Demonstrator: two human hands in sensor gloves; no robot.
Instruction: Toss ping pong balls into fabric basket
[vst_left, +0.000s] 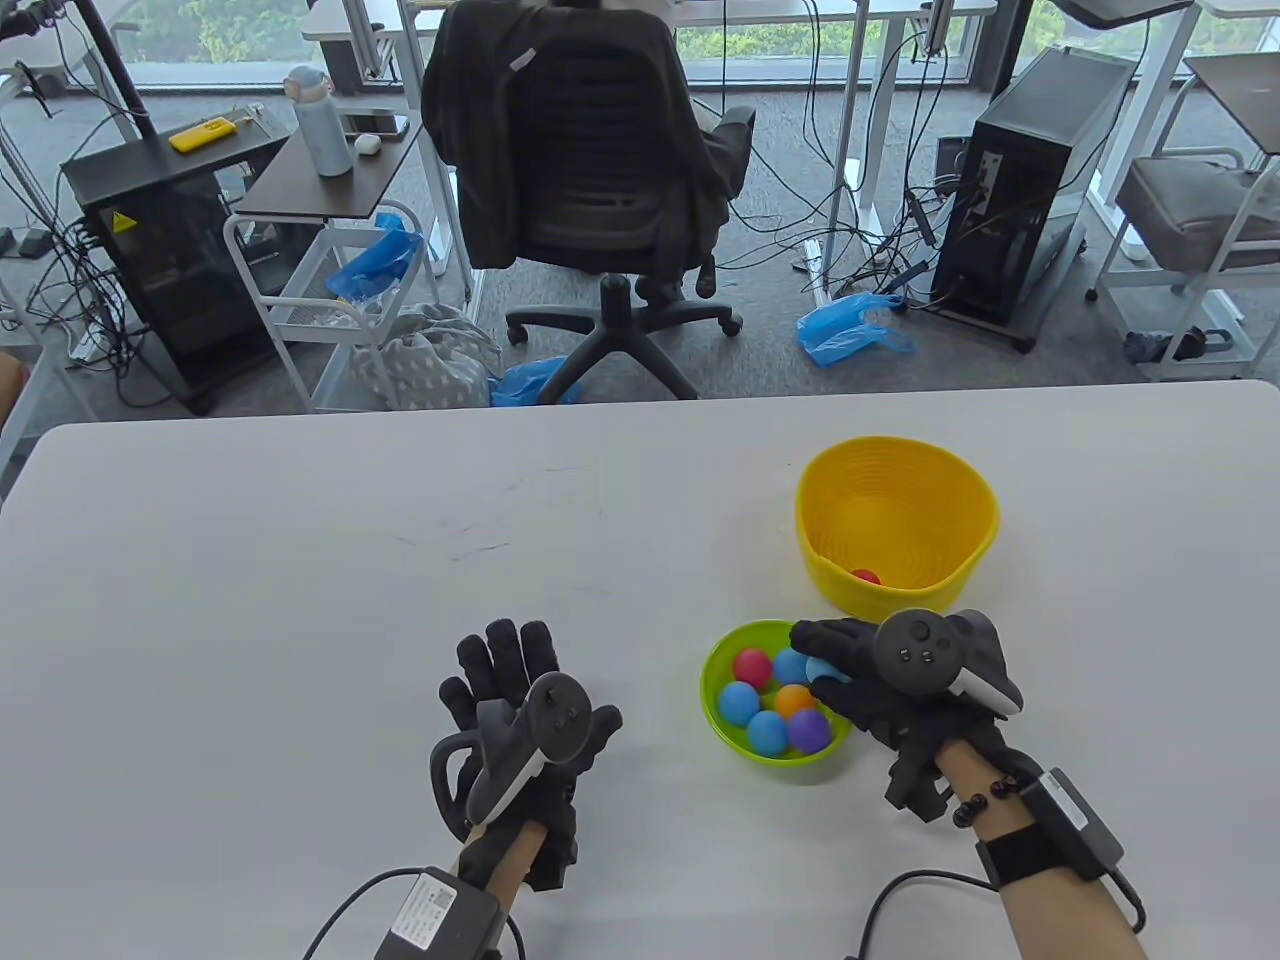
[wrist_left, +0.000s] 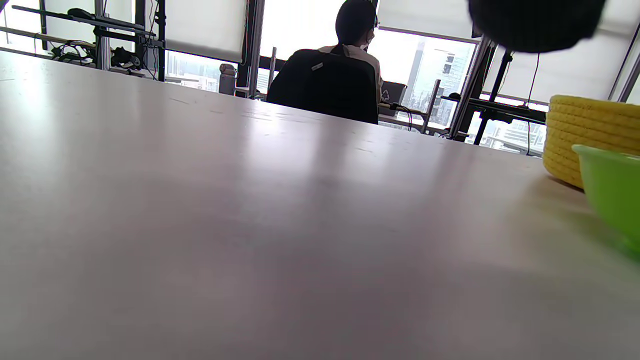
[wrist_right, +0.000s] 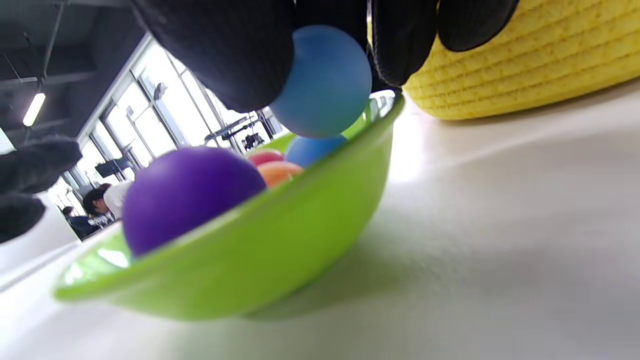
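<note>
A yellow fabric basket (vst_left: 897, 525) stands on the white table at the right, with one red ball (vst_left: 865, 577) inside; it also shows in the right wrist view (wrist_right: 525, 75). In front of it a green bowl (vst_left: 722, 735) holds several coloured balls. My right hand (vst_left: 850, 665) reaches over the bowl's right side and pinches a light blue ball (wrist_right: 322, 82) between its fingertips (wrist_right: 230, 55), just above the bowl's rim (wrist_right: 280, 220). My left hand (vst_left: 510, 680) rests flat on the table left of the bowl, fingers spread and empty.
The bowl holds a purple ball (wrist_right: 187, 192), an orange one (vst_left: 795, 699), a red one (vst_left: 752, 666) and blue ones. An office chair (vst_left: 590, 180) stands beyond the table's far edge. In the left wrist view the basket (wrist_left: 590, 130) and bowl (wrist_left: 612, 185) sit at the right.
</note>
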